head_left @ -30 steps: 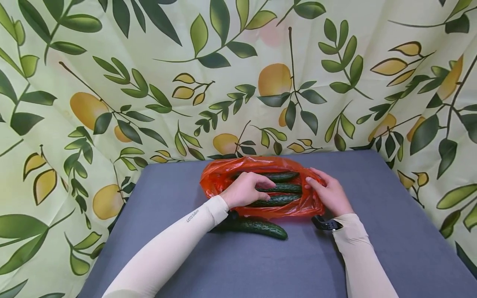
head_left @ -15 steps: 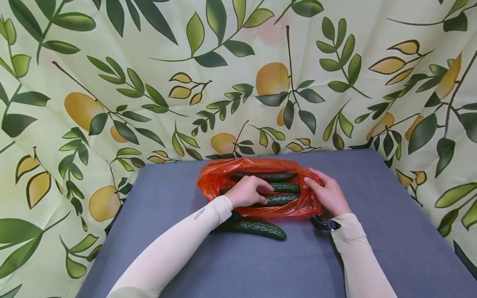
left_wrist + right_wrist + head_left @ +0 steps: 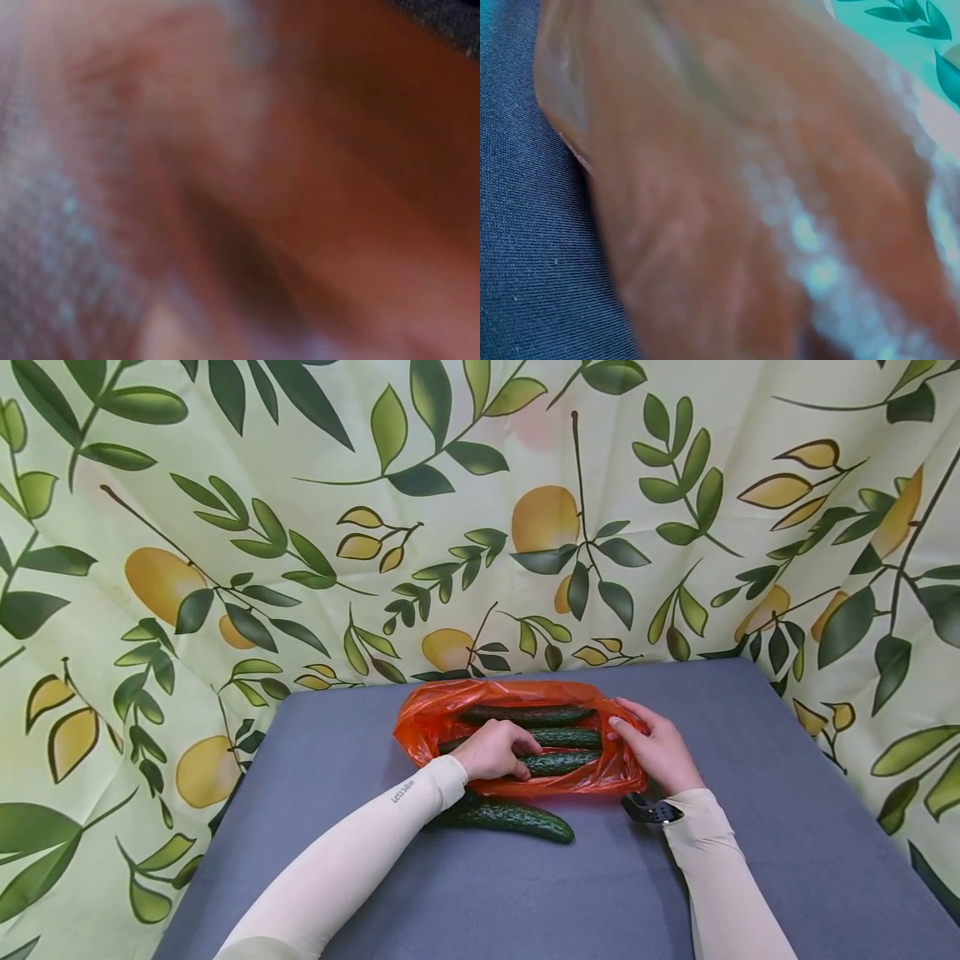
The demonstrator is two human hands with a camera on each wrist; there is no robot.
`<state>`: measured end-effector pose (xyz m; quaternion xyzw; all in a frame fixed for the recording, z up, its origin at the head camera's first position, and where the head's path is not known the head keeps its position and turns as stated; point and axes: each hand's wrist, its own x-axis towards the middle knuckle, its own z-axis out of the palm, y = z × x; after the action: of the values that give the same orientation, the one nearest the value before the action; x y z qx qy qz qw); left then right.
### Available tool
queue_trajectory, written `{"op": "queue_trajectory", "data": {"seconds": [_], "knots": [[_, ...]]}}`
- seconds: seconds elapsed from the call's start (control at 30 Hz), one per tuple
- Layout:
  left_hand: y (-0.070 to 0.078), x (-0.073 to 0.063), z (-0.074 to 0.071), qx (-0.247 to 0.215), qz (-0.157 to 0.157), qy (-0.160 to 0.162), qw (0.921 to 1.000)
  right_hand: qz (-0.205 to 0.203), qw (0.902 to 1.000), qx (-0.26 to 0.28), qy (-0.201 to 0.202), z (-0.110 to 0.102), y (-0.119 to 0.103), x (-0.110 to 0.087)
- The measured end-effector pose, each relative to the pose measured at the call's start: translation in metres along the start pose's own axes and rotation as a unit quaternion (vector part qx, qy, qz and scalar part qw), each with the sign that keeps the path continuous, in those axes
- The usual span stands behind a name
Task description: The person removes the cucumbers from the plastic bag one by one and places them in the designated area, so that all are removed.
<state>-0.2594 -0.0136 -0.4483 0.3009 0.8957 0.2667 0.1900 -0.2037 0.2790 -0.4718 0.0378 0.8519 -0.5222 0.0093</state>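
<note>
A red plastic bag lies with its mouth open upward on the table, several dark green cucumbers side by side inside. My left hand reaches into it, thumb and fingers around the nearest cucumber; the fingertips are partly hidden. At the bag's right end, my right hand pinches the plastic edge, thumb on the inner side. One more cucumber lies on the table in front of the bag, its left end behind my left forearm. Blurred red plastic fills much of the right wrist view.
The grey-blue cloth-covered table ends at a hanging curtain printed with leaves and fruit, which also runs along both sides. A black band sits on my right wrist.
My left hand has gone lower into the bag, and its fingers have closed in on the nearest cucumber. My right hand keeps its hold on the bag's edge.
</note>
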Motion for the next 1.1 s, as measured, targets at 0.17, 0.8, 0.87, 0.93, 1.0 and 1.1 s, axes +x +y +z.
{"op": "queue_trajectory", "data": {"seconds": [0.17, 0.8, 0.87, 0.93, 1.0, 1.1], "knots": [[0.001, 0.001, 0.001, 0.021, -0.001, -0.005, 0.9998, 0.001, 1.0, 0.004, 0.0, -0.001, 0.001, 0.0], [0.003, -0.009, -0.014, 0.043, -0.001, 0.007, 0.999, -0.003, 0.9999, 0.014, -0.002, -0.002, -0.004, -0.001], [0.002, -0.011, -0.018, 0.042, -0.004, 0.019, 0.9989, -0.002, 0.9999, 0.015, -0.003, -0.002, -0.004, -0.002], [0.001, -0.013, -0.022, 0.036, -0.006, 0.03, 0.9989, 0.001, 0.9999, 0.015, -0.004, -0.002, -0.004, -0.002], [0.0, -0.015, -0.026, 0.03, -0.005, 0.043, 0.9986, 0.001, 0.9999, 0.015, -0.004, -0.002, -0.004, -0.002], [0.001, -0.018, -0.031, 0.018, 0.0, 0.058, 0.9982, -0.002, 0.9999, 0.013, -0.004, -0.002, -0.002, -0.002]]}}
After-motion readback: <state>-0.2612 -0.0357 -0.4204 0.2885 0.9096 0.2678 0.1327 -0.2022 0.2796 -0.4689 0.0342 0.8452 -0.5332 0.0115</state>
